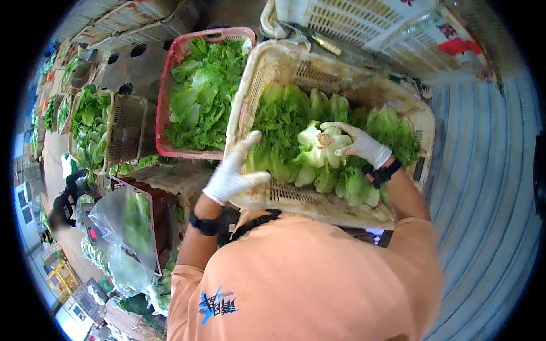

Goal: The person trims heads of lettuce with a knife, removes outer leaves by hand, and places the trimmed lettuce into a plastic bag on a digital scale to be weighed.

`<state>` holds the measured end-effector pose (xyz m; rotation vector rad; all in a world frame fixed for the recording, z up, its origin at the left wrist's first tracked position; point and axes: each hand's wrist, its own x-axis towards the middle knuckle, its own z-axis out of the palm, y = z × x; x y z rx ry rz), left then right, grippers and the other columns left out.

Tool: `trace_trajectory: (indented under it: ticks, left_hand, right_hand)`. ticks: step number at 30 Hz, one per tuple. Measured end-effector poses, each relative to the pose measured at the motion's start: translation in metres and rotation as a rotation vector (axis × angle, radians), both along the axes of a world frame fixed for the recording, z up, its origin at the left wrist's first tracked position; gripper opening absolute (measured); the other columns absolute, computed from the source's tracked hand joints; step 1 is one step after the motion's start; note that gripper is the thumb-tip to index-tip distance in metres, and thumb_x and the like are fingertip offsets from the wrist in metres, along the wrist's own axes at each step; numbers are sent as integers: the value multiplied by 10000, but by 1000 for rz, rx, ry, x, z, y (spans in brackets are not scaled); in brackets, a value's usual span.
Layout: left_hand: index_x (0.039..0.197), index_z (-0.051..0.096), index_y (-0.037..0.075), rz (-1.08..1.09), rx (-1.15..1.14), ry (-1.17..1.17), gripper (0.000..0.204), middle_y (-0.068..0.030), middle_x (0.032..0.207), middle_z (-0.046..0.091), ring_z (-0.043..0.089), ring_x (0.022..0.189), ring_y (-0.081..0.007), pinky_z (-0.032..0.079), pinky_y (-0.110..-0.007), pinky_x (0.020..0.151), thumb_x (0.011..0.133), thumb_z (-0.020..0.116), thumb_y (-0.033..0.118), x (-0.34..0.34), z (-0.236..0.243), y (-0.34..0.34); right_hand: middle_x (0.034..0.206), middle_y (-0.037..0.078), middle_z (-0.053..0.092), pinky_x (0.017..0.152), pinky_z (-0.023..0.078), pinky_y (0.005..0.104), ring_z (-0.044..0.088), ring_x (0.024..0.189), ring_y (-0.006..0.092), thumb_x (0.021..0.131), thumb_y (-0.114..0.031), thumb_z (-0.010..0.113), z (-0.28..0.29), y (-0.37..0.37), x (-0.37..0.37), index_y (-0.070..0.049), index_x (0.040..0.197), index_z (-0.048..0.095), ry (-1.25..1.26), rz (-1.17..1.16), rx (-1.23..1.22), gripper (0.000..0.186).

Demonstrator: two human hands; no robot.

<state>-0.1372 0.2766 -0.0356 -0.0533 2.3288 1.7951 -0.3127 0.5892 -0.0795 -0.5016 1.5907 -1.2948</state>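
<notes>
In front of me stands a worn cream plastic crate (278, 54) holding several heads of green lettuce (277, 111). My right hand (367, 145), in a white glove, grips one lettuce head (318, 145) above the others, its pale cut stem end facing up. Over the crate's left rim is my left hand (234, 170), also gloved in white; its thumb and fingers are spread and nothing is between them. Dark bands circle both wrists.
A red crate (162, 122) of loose lettuce leaves (205, 85) adjoins on the left. Beyond the far rim lies a knife-like tool (325, 44) beside a large cream crate (341, 23). At lower left, clear plastic (116, 227) covers a dark crate (162, 219). A corrugated wall (483, 187) bounds the right.
</notes>
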Motion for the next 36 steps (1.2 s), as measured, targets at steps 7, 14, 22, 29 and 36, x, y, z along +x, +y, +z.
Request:
trace_trajectory:
  ticks: [7, 14, 22, 29, 36]
  left_hand:
    - [1461, 72, 28, 145, 450, 0, 1264, -95, 1423, 290, 334, 1271, -193, 305, -331, 1055, 507, 887, 177, -30, 14, 14]
    - [1437, 182, 48, 337, 660, -222, 1174, -92, 1352, 409, 422, 1227, -215, 348, -371, 1040, 522, 881, 278, 27, 8, -44]
    - [1357, 356, 64, 486, 1160, -131, 956, -94, 1277, 503, 502, 1153, -249, 413, -390, 989, 569, 842, 301, 59, -3, -92]
    - [1367, 311, 57, 490, 907, 89, 1004, -73, 1298, 470, 444, 1206, -218, 337, -361, 1037, 563, 865, 289, 65, 3, -157]
    - [1356, 330, 53, 519, 820, 88, 1008, -67, 1280, 476, 452, 1193, -205, 341, -352, 1030, 545, 875, 301, 58, 1, -196]
  right_hand:
    - [1214, 115, 495, 1011, 351, 325, 472, 1130, 212, 750, -375, 755, 60, -118, 63, -19, 1324, 400, 12, -303, -292, 763]
    - [1221, 238, 461, 1018, 330, 366, 448, 1161, 329, 789, -480, 668, 85, -190, 66, 29, 1287, 434, 351, -10, -202, 749]
    - [831, 170, 651, 697, 480, 381, 599, 725, 304, 900, -269, 540, 41, -215, -111, -17, 949, 638, 1159, -395, 189, 274]
    - [1095, 153, 563, 823, 460, 457, 542, 1012, 364, 827, -240, 607, -48, -128, -187, -163, 1138, 589, 1332, -304, 906, 322]
    - [917, 147, 642, 696, 498, 391, 619, 756, 305, 882, -251, 584, 63, -272, -26, -89, 1076, 595, 1194, -349, 22, 252]
